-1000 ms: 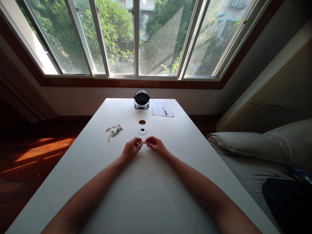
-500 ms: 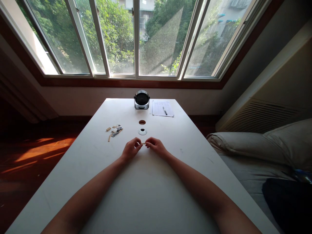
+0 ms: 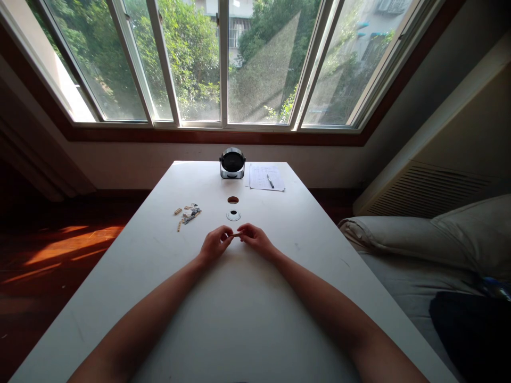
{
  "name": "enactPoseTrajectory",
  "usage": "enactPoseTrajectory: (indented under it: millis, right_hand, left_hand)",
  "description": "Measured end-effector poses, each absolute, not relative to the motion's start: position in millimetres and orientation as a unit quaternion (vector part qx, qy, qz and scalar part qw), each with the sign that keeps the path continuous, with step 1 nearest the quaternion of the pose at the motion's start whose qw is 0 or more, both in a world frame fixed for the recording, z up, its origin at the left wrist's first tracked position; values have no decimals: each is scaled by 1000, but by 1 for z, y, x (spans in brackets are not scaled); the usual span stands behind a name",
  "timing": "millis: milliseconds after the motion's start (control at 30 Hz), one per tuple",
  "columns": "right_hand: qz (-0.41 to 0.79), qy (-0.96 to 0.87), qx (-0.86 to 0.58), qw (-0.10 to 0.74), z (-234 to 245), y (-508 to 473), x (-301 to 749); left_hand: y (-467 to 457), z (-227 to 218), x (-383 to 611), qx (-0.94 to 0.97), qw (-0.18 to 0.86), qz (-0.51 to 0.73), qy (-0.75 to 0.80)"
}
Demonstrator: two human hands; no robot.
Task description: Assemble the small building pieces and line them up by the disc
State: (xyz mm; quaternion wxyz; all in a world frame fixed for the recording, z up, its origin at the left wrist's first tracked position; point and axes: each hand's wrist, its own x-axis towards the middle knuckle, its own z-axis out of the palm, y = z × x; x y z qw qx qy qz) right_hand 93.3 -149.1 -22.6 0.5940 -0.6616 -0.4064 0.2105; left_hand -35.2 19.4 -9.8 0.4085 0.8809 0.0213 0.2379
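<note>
Both my hands meet over the middle of the white table (image 3: 255,319). Between the fingertips is a small, thin tan piece (image 3: 236,234), too small to name more exactly. My left hand (image 3: 216,242) pinches its left end, and my right hand (image 3: 254,237) has its fingers closed on the right end. Off to the left lies a small pile of tan, grey and dark building pieces (image 3: 191,214). A separate tan piece (image 3: 178,211) sits at the pile's left side, and another narrow tan piece (image 3: 179,226) is on its near side.
Beyond my hands are a round metal ring cover (image 3: 233,215) and a round hole (image 3: 233,200) in the table. At the far edge stands a round black device on a stand (image 3: 232,162). Beside it lie paper sheets (image 3: 259,178) with a pen (image 3: 270,181).
My right hand has shifted very slightly, and more of the tan piece shows between the fingertips. My left hand and the pile look almost the same.
</note>
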Motion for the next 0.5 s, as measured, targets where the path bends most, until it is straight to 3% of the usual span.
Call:
enactPoseTrajectory:
  millis: [500]
  right_hand:
    - [197, -406, -669, 590, -18, -150, 91]
  left_hand:
    - [18, -7, -36, 877, 413, 243, 23]
